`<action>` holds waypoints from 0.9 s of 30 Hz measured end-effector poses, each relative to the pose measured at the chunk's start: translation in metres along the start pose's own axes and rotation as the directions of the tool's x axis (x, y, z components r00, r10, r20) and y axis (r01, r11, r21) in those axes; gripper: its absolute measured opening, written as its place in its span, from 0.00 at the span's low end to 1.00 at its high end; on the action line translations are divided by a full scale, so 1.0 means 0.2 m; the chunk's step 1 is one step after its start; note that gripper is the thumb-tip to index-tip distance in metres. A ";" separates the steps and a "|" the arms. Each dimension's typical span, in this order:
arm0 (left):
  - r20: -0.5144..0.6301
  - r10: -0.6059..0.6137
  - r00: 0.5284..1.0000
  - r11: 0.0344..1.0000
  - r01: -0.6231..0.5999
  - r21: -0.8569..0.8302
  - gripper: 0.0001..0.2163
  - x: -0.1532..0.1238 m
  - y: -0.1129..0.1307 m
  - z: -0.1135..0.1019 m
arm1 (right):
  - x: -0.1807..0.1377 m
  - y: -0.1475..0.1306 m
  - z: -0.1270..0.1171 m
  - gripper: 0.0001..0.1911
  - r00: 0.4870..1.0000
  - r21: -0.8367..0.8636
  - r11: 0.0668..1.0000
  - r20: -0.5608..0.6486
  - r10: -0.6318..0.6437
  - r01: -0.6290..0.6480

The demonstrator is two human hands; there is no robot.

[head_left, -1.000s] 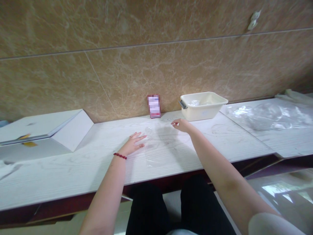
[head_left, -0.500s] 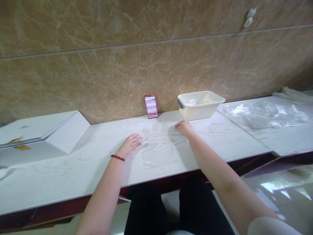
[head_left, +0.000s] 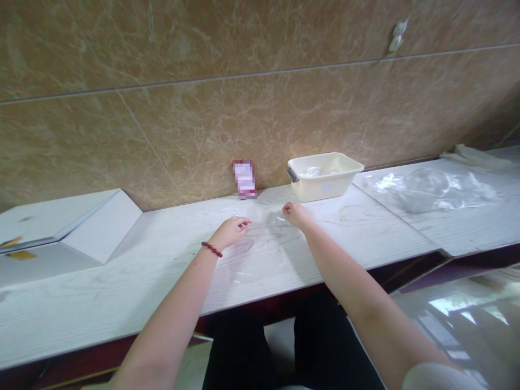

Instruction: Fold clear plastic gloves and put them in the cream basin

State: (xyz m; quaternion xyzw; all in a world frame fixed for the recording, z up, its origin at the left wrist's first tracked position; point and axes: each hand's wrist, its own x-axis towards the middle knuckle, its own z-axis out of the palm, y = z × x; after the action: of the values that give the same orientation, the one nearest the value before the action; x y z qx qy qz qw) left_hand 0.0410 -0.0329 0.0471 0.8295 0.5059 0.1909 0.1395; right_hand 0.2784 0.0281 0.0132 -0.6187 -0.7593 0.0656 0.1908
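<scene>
A thin, clear, glossy plastic bag (head_left: 254,252) lies on matt, white wood-grain table (head_left: 122,281); polished marble-look wall (head_left: 203,108).

My white tub (head_left: 325,181) sits by the wall. Left of the tub a small box (head_left: 244,179) stands. In front of the tub, the table (head_left: 365,227) is open.

readable text: we find none anywhere.
small box (head_left: 244,179) by the wall: its face is blurred, so we read nothing there.
</scene>
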 end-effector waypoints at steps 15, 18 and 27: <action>0.156 -0.356 0.921 0.841 0.389 -0.376 0.20 0.43 0.21 0.30 | -0.01 -0.01 -0.02 0.10 0.999 0.249 0.968 -0.039 -0.023 0.032; 0.174 -0.376 0.910 0.804 0.414 -0.427 0.19 0.45 0.23 0.31 | -0.01 -0.01 -0.02 0.09 0.997 0.306 0.950 -0.070 -0.043 0.062; 0.207 -0.408 0.889 0.662 0.444 -0.604 0.11 0.47 0.24 0.30 | -0.01 -0.03 -0.01 0.09 0.995 0.451 0.887 -0.051 -0.083 0.097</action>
State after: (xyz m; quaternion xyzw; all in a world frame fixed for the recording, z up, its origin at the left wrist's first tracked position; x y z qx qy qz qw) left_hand 0.1449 0.0264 0.0300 0.5955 0.5865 0.2903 0.4659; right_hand 0.2727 0.0249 0.0161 -0.5222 -0.7480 0.2226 0.3439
